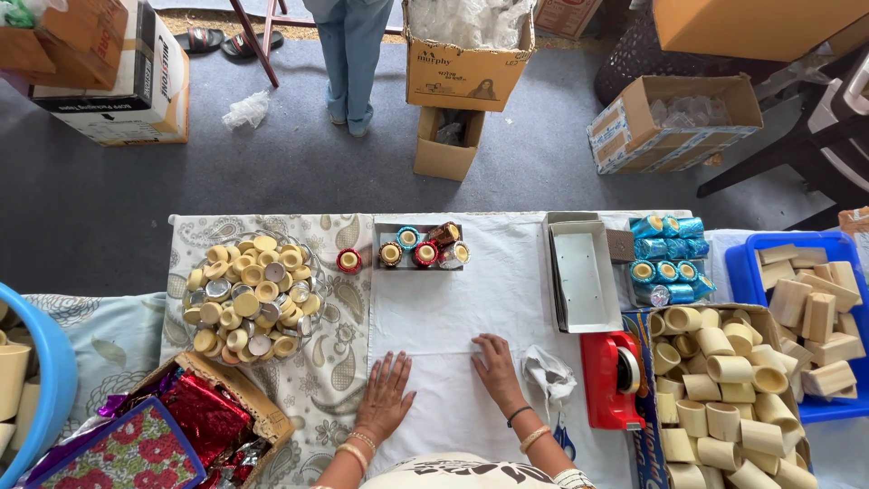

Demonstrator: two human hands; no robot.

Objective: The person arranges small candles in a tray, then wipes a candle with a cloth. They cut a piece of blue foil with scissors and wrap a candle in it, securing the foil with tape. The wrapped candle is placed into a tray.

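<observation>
My left hand (385,396) lies flat, palm down, on a white cloth (453,299) spread over the table, near its left edge. My right hand (497,369) rests flat on the same cloth, fingers pointing away from me. Neither hand holds anything. A crumpled white wrapper (549,373) lies just right of my right hand. A small grey tray (417,243) with several foil-wrapped round pieces stands at the cloth's far edge.
A bowl of yellow round caps (246,296) sits left; a red tape dispenser (614,378) and a carton of cream cylinders (724,389) sit right. An open grey box (587,272), blue foil pieces (670,258), a blue crate (815,312). A person's legs (351,54) stand beyond.
</observation>
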